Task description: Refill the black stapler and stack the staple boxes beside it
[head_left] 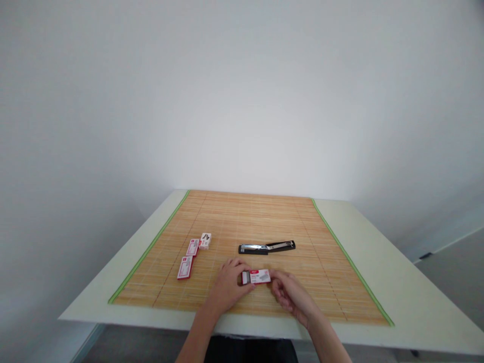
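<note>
Slatted mat [245, 214], red-edged white box [258, 276]

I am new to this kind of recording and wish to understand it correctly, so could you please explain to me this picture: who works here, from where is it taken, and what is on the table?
There is no machine here, only a person's two bare hands. The camera is worn on the head and looks forward and down. On a white table lies a bamboo mat with green edges. On the mat are a black stapler, opened out, and, to the left, three small boxes close together. The left hand holds a red-and-white box by its left end. The right hand has its fingers at the other end; how firmly they grip is hard to tell.
</note>
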Available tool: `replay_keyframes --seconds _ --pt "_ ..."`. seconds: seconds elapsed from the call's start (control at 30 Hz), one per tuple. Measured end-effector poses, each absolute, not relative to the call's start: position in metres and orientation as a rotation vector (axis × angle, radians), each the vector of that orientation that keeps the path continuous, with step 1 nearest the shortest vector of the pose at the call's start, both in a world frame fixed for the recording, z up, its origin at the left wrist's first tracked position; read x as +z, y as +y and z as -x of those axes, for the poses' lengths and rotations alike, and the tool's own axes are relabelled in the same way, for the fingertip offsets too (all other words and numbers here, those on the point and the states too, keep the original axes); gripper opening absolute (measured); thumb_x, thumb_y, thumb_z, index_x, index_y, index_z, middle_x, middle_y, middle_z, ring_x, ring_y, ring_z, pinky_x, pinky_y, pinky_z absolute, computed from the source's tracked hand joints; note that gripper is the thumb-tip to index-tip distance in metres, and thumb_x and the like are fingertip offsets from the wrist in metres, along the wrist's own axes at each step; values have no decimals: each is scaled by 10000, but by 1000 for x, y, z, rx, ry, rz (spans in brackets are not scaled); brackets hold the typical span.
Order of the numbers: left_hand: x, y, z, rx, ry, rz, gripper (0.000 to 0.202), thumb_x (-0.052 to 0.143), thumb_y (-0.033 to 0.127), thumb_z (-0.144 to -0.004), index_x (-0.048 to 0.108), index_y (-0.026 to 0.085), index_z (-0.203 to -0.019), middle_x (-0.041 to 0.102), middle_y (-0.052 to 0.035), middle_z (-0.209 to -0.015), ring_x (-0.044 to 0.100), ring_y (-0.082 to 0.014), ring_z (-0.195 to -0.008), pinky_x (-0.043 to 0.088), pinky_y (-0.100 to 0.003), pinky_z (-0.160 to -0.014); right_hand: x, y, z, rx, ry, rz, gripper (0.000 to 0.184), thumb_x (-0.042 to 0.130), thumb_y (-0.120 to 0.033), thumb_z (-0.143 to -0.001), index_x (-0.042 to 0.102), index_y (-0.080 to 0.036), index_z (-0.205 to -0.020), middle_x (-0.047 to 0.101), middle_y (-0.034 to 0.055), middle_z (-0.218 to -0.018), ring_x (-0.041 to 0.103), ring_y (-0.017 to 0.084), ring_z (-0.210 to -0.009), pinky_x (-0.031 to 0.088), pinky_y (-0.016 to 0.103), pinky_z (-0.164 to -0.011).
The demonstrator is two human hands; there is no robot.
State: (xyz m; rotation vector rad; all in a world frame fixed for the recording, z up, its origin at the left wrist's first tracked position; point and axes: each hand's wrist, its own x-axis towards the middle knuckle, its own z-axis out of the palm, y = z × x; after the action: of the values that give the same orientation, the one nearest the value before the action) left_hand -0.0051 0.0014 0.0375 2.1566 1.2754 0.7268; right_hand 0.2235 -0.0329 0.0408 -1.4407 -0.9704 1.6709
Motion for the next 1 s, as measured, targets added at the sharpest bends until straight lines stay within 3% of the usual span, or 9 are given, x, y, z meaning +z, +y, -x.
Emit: replay_keyframes --seconds 0.13,0.27,0.37,0.47,0.8,1.0 --pt "36 1 19 742 1312 -2119 449 851 353 -734 693 299 -1150 632 -30 -1207 578 -264 -1148 445 -381 -994 38 -27 -244 1274 -1148 1561 534 664 -648 -815 629 -202 -1106 422 -106 -509 304 89 -416 187 217 -420" --pt "36 1 32 735 1288 -2115 354 826 343 -766 711 292 -1097 645 -32 -1178 591 -261 -1119 451 -375 -983 41 -23 -238 1092 -1638 1502 605 704 -451 -837 586 -226 -1386 498 -80 -603 458 129 -554 311 238 -538" --pt "37 3 37 734 1268 -2113 318 810 346 -793 720 296 -1095 655 -22 -1146 599 -250 -1096 455 -366 -967 44 -21 -233 960 -1860 1570 454 703 -357 -831 689 -262 -1275 552 -54 -648 507 140 -597 316 248 -565" --pt "36 4 40 742 1269 -2109 306 806 340 -800 726 299 -1093 657 -16 -1131 602 -241 -1089 456 -361 -965 45 -21 -239 873 -1930 1617 369 692 -366 -845 732 -276 -1200 582 -41 -664 528 151 -611 324 256 -580" --pt "34 4 40 762 1307 -2132 301 794 362 -802 724 298 -1088 661 -32 -1139 593 -266 -1100 451 -395 -977 47 -19 -248 920 -1812 1583 514 680 -458 -874 662 -252 -1345 520 -60 -617 478 146 -574 319 251 -558" --pt "33 3 38 798 1307 -2131 298 808 344 -794 721 299 -1075 664 -19 -1116 599 -254 -1081 443 -376 -958 69 -7 -216 676 -2132 1628 223 643 -392 -912 798 -293 -1039 712 8 -724 617 185 -653 352 266 -597"
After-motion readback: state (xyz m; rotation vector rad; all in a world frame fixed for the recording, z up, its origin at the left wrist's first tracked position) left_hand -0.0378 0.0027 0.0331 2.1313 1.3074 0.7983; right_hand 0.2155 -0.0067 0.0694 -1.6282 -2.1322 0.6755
